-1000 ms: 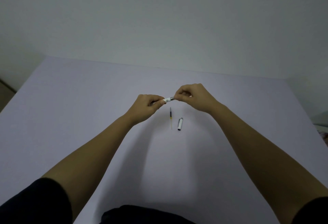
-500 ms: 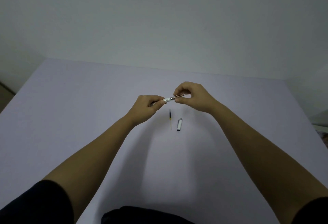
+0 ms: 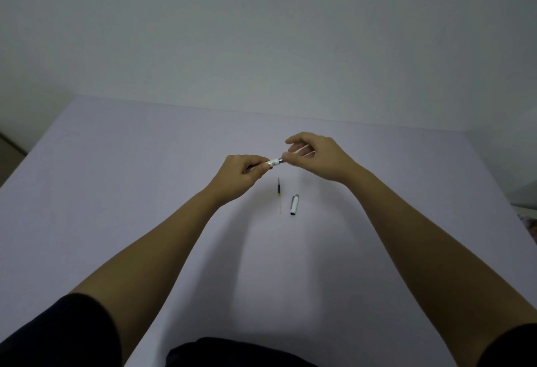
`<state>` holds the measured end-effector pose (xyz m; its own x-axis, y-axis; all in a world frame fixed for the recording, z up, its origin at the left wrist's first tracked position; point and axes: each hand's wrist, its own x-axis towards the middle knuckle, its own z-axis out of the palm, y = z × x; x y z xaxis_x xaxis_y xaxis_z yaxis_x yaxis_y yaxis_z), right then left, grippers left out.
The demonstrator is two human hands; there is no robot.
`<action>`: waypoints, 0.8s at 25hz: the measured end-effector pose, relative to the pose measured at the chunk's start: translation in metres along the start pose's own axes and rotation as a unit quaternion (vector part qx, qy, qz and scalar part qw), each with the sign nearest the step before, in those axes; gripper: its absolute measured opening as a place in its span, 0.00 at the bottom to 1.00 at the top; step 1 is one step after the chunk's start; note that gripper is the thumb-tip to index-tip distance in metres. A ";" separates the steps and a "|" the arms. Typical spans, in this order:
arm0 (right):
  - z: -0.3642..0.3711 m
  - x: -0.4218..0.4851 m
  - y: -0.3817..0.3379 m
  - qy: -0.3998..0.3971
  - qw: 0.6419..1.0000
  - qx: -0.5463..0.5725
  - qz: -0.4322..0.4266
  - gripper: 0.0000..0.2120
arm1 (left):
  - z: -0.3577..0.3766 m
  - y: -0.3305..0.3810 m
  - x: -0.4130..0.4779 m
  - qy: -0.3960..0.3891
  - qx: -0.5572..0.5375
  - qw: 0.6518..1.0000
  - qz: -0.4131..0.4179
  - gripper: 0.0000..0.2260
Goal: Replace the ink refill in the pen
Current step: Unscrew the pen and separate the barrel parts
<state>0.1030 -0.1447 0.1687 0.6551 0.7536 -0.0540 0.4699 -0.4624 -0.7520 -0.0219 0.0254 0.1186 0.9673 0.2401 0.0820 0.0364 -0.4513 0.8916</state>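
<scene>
My left hand [image 3: 239, 176] is closed around a white pen barrel [image 3: 274, 162], which is held level above the table and points right. My right hand [image 3: 318, 157] meets the barrel's metal end, thumb and fingertips pinching a small pale front piece [image 3: 299, 151] that is mostly hidden by the fingers. Its index finger is lifted. Below the hands, a thin ink refill [image 3: 279, 195], dark at the top and yellowish lower down, lies on the table. The white pen cap [image 3: 294, 205] lies just right of it.
The pale lilac table [image 3: 145, 192] stretches wide on both sides, with its far edge against a plain white wall. My forearms reach in from the bottom corners. Some clutter shows past the table's right edge [image 3: 527, 221].
The right hand has loosened from a tight grip over the pen's end and its index finger has risen. The reddish piece seen between the hands half a second ago is now hidden by the fingers.
</scene>
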 end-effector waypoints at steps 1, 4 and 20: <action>0.000 0.001 0.000 -0.002 1.000 -0.021 0.018 0.10 | 0.000 0.000 0.000 -0.001 -0.001 1.000 0.001 0.08; -0.001 0.002 0.003 -0.010 0.999 -0.038 0.017 0.07 | 0.001 0.000 -0.001 -0.006 0.002 1.000 -0.001 0.08; -0.008 0.008 0.003 0.112 0.900 0.413 0.081 0.03 | 0.014 -0.019 -0.011 0.059 -0.214 0.971 -0.091 0.09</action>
<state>0.1146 -0.1435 0.1714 0.8219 0.5512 -0.1433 -0.1826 0.0166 -0.9831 -0.0299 0.0190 0.0948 0.9179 0.3913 -0.0661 0.0716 0.0005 0.9974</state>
